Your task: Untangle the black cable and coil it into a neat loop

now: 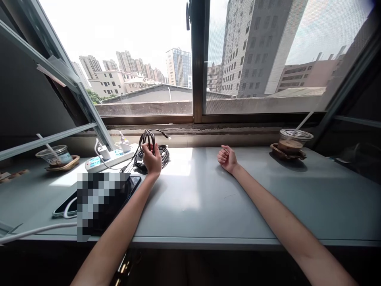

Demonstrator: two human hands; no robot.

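Note:
My left hand [152, 160] is closed around a looped black cable [148, 137], raised just above the desk. One end of that cable, with a light-coloured plug tip, sticks out to the right. Behind and below the hand lies another black cable coil [165, 155], partly hidden by my fingers and wrist. My right hand [227, 159] rests on the desk to the right, its fingers curled into a loose fist with nothing visible in them.
On the grey-blue desk [208, 222], a white power strip [111, 159] with plugs stands left of the coils. In front lies a dark tablet-like device [131, 186], partly pixelated. Drink cups stand far left [56, 156] and right [293, 142]. A metal frame [86, 103] rises at left.

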